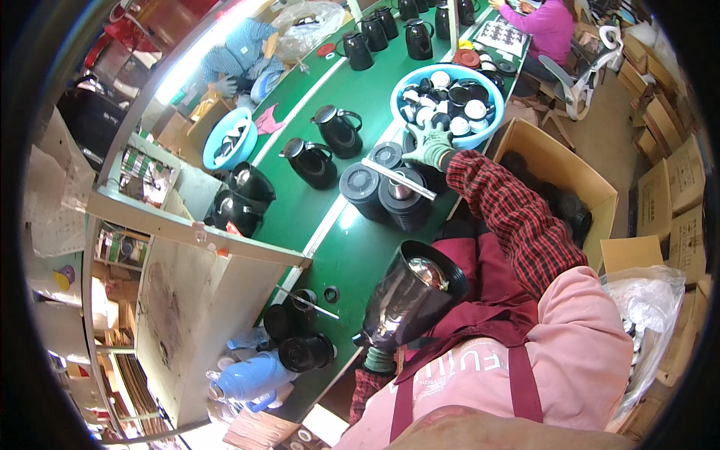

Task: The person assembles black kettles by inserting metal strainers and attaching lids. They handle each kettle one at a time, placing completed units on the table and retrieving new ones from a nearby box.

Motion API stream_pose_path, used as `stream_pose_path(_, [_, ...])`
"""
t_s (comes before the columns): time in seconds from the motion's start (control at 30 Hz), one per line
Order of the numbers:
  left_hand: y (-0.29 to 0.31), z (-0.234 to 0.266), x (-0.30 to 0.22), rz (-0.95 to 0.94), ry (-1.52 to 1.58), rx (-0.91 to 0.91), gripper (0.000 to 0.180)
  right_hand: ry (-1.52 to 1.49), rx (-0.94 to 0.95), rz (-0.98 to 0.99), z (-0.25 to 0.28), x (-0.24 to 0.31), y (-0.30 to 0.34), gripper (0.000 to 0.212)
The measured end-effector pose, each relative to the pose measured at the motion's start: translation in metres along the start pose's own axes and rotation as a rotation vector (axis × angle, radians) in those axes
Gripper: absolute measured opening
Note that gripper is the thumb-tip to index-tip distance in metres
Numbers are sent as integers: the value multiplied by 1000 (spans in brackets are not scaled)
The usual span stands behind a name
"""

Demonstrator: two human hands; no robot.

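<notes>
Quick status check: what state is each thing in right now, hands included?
Left hand: gloved, holding the black jug body.
Jug body: tilted, open top, shiny liner showing.
Right hand: gloved, reaching to the blue basin's rim.
Blue basin: full of black and white caps.
Stacked bases: piled on the green table.
Two jugs: upright, lids on.
Cardboard box: open, dark parts inside.

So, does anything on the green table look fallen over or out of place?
Yes. Two black jugs lie tipped on their sides at the left edge of the green table, while the other jugs stand upright. Nothing looks spilled.
</notes>
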State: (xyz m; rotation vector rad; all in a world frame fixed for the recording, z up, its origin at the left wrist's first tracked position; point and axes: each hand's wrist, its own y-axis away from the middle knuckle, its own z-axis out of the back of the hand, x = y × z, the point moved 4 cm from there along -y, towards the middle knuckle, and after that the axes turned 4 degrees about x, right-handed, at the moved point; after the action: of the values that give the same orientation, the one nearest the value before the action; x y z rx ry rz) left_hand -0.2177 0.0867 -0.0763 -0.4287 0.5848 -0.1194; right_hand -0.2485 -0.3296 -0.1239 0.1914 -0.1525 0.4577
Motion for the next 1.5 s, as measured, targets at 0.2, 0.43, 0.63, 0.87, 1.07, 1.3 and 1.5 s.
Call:
stream_pose_path(0.2, [-3,7,6,218,188,-64,42,-672,-725,607,69,-17,106,92])
stream_pose_path(0.43, [109,-61,111,429,534,277,40,-1575,154,799,31,-28,290,92])
stream_pose_path(0.63, [194,-83,176,506,587,514,40,-1418,18,755,32,-44,329,95])
stream_pose_path(0.87, [194,-74,182,275,362,504,46,-1467,-20,735,24,-51,344,94])
stream_pose_path(1.07, [201,-97,214,-56,156,545,63,-1519,72,727,35,-54,350,93])
stream_pose_path(1.3, [212,-76,232,167,317,617,64,-2042,364,487,35,-57,359,69])
stream_pose_path(1.5, [139,-80,169,90,380,628,65,-1832,64,637,37,-49,362,73])
